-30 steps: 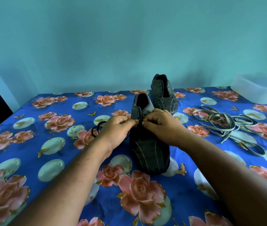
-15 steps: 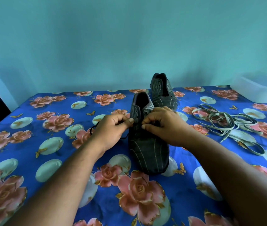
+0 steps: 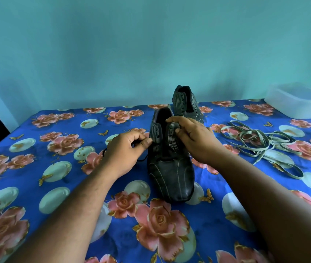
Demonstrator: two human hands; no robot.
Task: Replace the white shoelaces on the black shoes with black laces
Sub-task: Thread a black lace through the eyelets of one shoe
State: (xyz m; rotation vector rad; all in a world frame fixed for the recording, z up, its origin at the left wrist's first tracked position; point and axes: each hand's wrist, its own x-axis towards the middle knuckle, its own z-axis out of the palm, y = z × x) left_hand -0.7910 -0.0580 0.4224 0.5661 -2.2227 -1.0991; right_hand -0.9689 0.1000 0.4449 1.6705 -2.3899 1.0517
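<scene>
Left hand (image 3: 127, 149): pulled apart from the right hand, no longer thumb-to-thumb at the shoe's midline; now at the left eyelet flap, thumb and forefinger pinching the black lace (image 3: 141, 159).
Right hand (image 3: 194, 138): shifted up and right off the centre; now gripping the right eyelet flap, forefinger reaching toward the collar, thumb on the flap's face.
Near shoe (image 3: 170, 168): throat uncovered; both striped flaps, eyelet holes and dark opening now showing where the hands hid them before.
Black lace: now visible crossing the bottom of the throat; slack on the left side trailing under the left hand.
</scene>
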